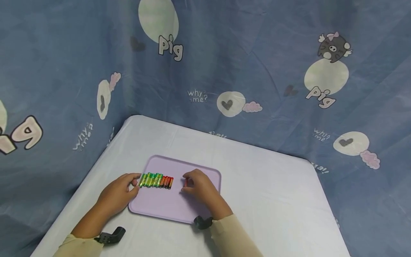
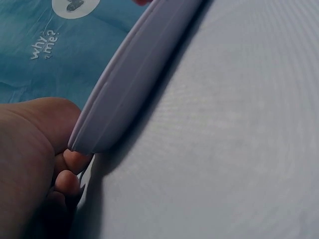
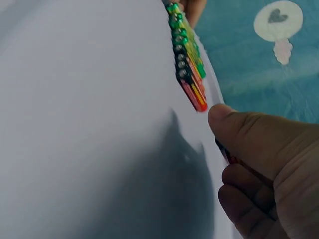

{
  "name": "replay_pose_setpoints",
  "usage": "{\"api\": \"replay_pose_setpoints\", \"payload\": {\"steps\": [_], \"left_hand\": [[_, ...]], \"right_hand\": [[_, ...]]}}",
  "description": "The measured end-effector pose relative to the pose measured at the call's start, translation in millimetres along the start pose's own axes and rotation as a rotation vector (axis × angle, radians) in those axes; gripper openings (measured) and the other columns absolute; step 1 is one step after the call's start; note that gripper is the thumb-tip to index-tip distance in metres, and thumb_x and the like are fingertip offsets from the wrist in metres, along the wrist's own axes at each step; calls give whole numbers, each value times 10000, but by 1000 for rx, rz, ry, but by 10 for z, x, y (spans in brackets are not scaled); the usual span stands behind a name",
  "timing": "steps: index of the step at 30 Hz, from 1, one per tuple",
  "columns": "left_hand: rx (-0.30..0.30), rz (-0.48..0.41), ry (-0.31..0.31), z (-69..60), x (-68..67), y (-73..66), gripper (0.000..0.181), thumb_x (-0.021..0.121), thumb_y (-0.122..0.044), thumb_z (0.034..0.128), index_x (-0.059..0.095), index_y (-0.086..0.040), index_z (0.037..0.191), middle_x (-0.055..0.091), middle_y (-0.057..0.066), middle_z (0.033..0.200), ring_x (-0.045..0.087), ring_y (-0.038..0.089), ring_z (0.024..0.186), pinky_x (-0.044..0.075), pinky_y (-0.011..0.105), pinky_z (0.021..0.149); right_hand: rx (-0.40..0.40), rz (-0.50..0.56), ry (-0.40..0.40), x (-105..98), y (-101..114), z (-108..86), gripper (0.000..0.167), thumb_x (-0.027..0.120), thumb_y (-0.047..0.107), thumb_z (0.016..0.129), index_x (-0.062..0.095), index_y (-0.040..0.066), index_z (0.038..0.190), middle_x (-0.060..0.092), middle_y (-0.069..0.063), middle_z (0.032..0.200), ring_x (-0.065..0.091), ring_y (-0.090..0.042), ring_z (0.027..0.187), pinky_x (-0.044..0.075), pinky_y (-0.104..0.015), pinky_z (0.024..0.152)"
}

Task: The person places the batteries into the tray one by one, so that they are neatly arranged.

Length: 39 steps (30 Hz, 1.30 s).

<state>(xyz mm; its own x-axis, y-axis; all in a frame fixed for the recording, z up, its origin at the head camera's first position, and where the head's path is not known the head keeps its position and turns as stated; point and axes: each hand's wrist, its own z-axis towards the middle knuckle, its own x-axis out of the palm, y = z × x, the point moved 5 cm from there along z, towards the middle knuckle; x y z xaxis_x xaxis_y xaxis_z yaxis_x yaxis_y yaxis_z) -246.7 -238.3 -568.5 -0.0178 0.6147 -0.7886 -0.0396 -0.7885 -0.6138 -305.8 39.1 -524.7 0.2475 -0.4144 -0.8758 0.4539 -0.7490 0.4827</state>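
Note:
My right hand [image 1: 199, 185] pinches a red battery [image 1: 186, 182] between thumb and fingers above the right half of a lilac tray [image 1: 167, 210]. In the right wrist view, the fingers mostly hide this battery [image 3: 227, 152]. A row of several green batteries [image 1: 151, 180] and several red batteries [image 1: 167, 182] lies side by side along the tray's left part. At the row's left end, my left hand [image 1: 117, 192] is against the tray edge, thumb and a finger near the outermost green battery. The left wrist view shows the thumb passing behind the tray rim [image 2: 112, 94]; its tip is hidden.
The tray lies on a white-covered table [image 1: 273, 200]. Blue curtain cloth [image 1: 257, 53] with printed pigs and words hangs behind the table and along its left side. A dark wrist strap piece [image 1: 112, 236] juts from the left wrist, another [image 1: 203, 222] from the right.

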Motion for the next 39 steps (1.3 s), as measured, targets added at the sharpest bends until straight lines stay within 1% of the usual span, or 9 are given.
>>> {"api": "replay_pose_setpoints", "payload": {"steps": [3,6,14,19,22,26,29,35,39], "left_hand": [[-1,-5,2,-8,13,-6,470,692,-214,959,619,-78,1402,597,-52,1008,470,116,774,359,299,637],[-5,-2,-6,-7,23,-15,466,694,-212,954,625,-81,1395,591,-54,994,466,115,769,355,296,632],[-5,-6,10,-19,20,-58,470,694,-206,955,619,-76,1401,575,-51,960,456,128,750,351,304,624],[-8,-3,13,-31,18,-68,474,692,-204,953,617,-72,1402,580,-46,961,456,132,746,357,314,632],[-9,-3,12,-33,26,-66,475,691,-203,953,615,-68,1402,581,-43,962,455,134,743,358,316,636],[-10,-6,14,-33,37,-64,478,692,-203,952,614,-67,1403,585,-43,968,460,135,750,361,318,640],[-10,-1,15,-29,43,-59,478,692,-207,952,615,-71,1404,592,-45,980,467,131,765,363,321,647],[5,-3,25,0,55,-79,477,692,-210,953,617,-71,1403,590,-47,980,470,125,775,362,312,644],[14,-4,19,7,46,-80,472,693,-208,951,622,-73,1398,593,-47,986,471,122,774,360,306,640]], "right_hand": [[0,-15,18,52,45,30,462,899,217,833,735,93,1247,692,2,1137,593,-98,1019,503,-286,988],[1,-15,29,91,83,54,466,906,214,823,736,90,1239,685,6,1110,589,-104,1007,504,-282,979],[-11,-45,54,196,177,82,353,913,227,815,727,118,1094,603,57,950,529,-77,901,474,-228,851],[-12,-71,61,230,240,103,397,915,261,814,727,123,1137,598,74,955,521,-65,894,470,-213,841],[2,-87,67,245,261,119,437,911,278,818,720,119,1177,613,75,981,531,-59,910,479,-219,859],[20,-105,65,267,263,135,436,911,297,815,712,124,1162,617,77,981,534,-56,908,483,-228,860],[29,-102,64,275,265,139,421,913,300,813,710,126,1138,601,78,954,524,-61,883,477,-226,831],[80,-99,64,280,252,139,397,915,300,815,687,135,1095,548,83,902,505,-70,834,457,-222,772],[96,-101,70,289,256,169,416,913,322,816,669,144,1102,531,84,903,499,-70,830,450,-221,767]]}}
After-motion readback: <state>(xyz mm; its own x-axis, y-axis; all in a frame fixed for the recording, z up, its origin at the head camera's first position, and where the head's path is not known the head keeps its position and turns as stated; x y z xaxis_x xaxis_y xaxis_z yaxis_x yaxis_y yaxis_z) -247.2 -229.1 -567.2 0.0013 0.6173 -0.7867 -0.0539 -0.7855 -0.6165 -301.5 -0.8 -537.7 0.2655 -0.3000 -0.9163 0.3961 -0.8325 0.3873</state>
